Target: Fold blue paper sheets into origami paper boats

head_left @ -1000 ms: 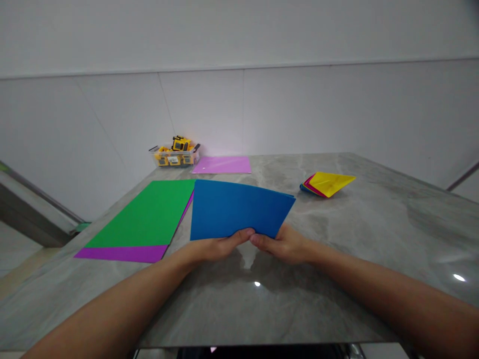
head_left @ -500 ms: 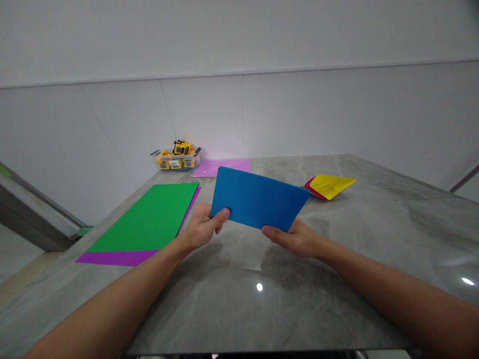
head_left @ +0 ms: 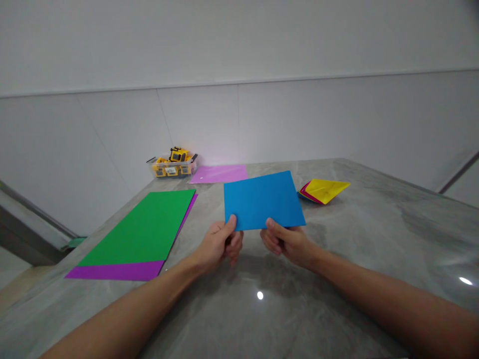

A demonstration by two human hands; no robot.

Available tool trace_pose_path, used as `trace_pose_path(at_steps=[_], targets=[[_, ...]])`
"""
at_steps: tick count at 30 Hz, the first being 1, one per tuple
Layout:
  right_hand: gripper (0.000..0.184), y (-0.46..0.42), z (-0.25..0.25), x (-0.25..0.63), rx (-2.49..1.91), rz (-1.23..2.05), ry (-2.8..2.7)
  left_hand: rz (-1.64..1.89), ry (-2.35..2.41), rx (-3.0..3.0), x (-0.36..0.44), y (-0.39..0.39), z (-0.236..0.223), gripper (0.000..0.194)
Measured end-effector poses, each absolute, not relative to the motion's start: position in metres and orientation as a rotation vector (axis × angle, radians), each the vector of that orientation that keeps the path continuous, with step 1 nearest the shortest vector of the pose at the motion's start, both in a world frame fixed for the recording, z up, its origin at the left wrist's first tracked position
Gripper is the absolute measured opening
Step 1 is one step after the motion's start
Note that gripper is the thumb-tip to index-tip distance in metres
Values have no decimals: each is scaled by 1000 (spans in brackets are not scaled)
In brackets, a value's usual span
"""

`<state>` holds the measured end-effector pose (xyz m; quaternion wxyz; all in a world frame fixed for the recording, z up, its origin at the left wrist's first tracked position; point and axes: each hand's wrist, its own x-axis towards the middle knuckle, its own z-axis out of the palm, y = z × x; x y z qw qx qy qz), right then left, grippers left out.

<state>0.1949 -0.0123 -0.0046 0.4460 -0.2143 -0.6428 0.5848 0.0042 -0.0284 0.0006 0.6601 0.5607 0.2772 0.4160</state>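
Note:
A blue sheet of paper (head_left: pixel 264 199) is held up above the grey table, its broad face towards me. My left hand (head_left: pixel 223 242) pinches its lower left corner, thumb on the near face. Along the lower edge, right of the middle, my right hand (head_left: pixel 286 241) grips it with the thumb in front and the fingers curled behind. Whether the sheet is folded double I cannot tell. Beyond the right hand lies a folded paper piece (head_left: pixel 326 190) in yellow, magenta and blue.
A green sheet (head_left: pixel 138 227) lies over a purple sheet (head_left: pixel 116 271) on the left of the marbled table (head_left: pixel 239 309). Towards the wall are a pink sheet (head_left: pixel 219 174) and a clear plastic box (head_left: pixel 172 169) with yellow toy vehicles.
The blue paper has turned so that its right side is no longer lower and its face shows more fully. My left hand has moved right and slightly down; both hands keep their hold.

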Motion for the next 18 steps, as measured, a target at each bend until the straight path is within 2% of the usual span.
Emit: trace_pose_path(at_steps=[3,7,11,18], targets=[[65,-18,-7,189,-635,1458,-1860,768,617,1319,15,-37,-5,63],[71,-21,-10,185,-662,1514,-2050,702,663,1368,15,-38,-11,68],[71,-20,-11,186,-639,1572,-2045,693,692,1445,11,-38,-6,67],[62,-20,-4,188,-732,1569,-1772,631,696,1603,0,-35,8,65]])
